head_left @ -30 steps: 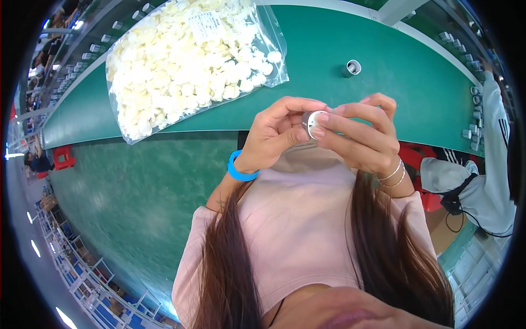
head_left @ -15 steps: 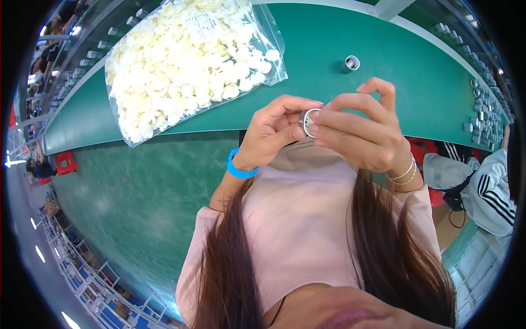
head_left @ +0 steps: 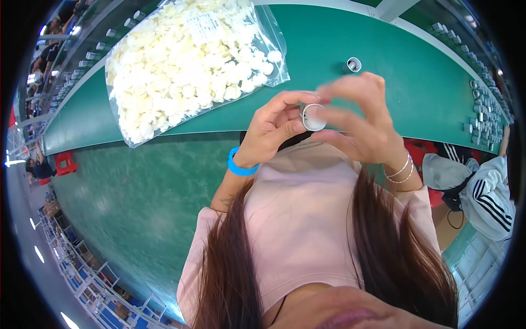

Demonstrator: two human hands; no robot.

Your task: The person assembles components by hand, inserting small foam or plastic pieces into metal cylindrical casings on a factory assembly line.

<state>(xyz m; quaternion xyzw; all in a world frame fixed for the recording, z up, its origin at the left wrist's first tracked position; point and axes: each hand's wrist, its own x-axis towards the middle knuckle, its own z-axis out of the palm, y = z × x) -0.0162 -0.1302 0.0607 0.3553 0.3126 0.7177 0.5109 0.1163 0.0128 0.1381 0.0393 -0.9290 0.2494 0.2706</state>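
The small cylindrical cup (head_left: 313,122) sits pinched between the thumb and fingers of the left hand (head_left: 274,125), in front of the chest, its round face turned up toward the camera. The right hand (head_left: 361,119) has its fingers parted and blurred, overlapping the cup's right edge; whether they touch it cannot be told. The cup has a silvery-grey rim around a white face. Beyond, on the green table (head_left: 312,44), a clear plastic bag (head_left: 278,34) holds many cream-white rounded pieces (head_left: 181,71); to its right stands another grey cup (head_left: 347,68), dark parts inside it (head_left: 352,64).
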